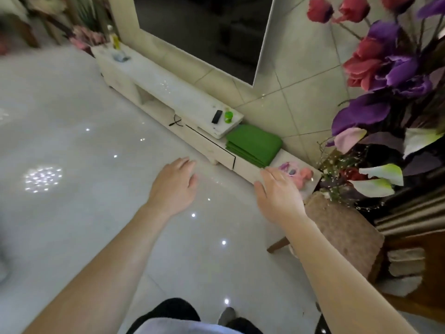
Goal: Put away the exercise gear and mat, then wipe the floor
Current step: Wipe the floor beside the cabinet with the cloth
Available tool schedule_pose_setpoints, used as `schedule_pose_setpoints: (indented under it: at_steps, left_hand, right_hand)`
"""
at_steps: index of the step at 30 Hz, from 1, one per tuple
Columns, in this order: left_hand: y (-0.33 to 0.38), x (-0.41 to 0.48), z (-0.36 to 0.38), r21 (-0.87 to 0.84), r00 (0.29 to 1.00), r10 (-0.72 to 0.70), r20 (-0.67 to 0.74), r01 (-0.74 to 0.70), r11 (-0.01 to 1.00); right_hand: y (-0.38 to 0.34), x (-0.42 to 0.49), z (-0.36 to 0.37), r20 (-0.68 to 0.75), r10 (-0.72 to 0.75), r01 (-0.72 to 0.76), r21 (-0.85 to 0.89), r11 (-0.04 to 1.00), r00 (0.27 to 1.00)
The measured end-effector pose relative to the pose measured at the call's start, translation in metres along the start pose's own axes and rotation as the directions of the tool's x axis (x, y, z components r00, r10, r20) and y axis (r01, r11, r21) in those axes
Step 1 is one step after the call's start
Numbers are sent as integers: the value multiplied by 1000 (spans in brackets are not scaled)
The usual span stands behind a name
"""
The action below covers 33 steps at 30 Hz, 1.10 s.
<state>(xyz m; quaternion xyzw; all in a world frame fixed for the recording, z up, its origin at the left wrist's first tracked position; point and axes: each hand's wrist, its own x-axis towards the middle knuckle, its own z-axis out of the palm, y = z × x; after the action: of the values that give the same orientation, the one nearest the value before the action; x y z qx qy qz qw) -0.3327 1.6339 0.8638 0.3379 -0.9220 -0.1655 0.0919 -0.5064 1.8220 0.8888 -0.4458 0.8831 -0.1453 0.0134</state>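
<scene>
Head view, looking down: both arms stretch out over the glossy floor (72,104). Left hand (174,183) hovers flat, fingers spread, holding nothing. Right hand (277,194) is open and empty too, just in front of the pink dumbbells (304,177). Folded green mat (255,143) lies on the low white TV cabinet (168,92), beside those dumbbells.

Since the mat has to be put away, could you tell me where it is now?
In the head view the folded green mat lies right of centre on the low white cabinet, against the tiled wall, between the green bottle and the pink gear.
</scene>
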Motion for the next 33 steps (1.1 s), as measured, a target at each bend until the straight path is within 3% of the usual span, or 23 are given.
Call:
schedule_pose_setpoints:
  at_steps: [6, 17, 33]
  left_hand:
    - [-73, 25, -24, 7, 991, -128, -49, 128, 992]
    - [-222, 85, -83, 81, 963, -241, -121, 252, 964]
    - [-338, 252, -108, 108, 938, -337, -84, 345, 932]
  right_hand:
    - [-60, 74, 27, 22, -116, 116, 3, 993, 993]
    - [-185, 197, 88, 51, -97, 95, 35, 995, 994]
    - [-244, 410, 141, 38, -153, 153, -2, 988, 987]
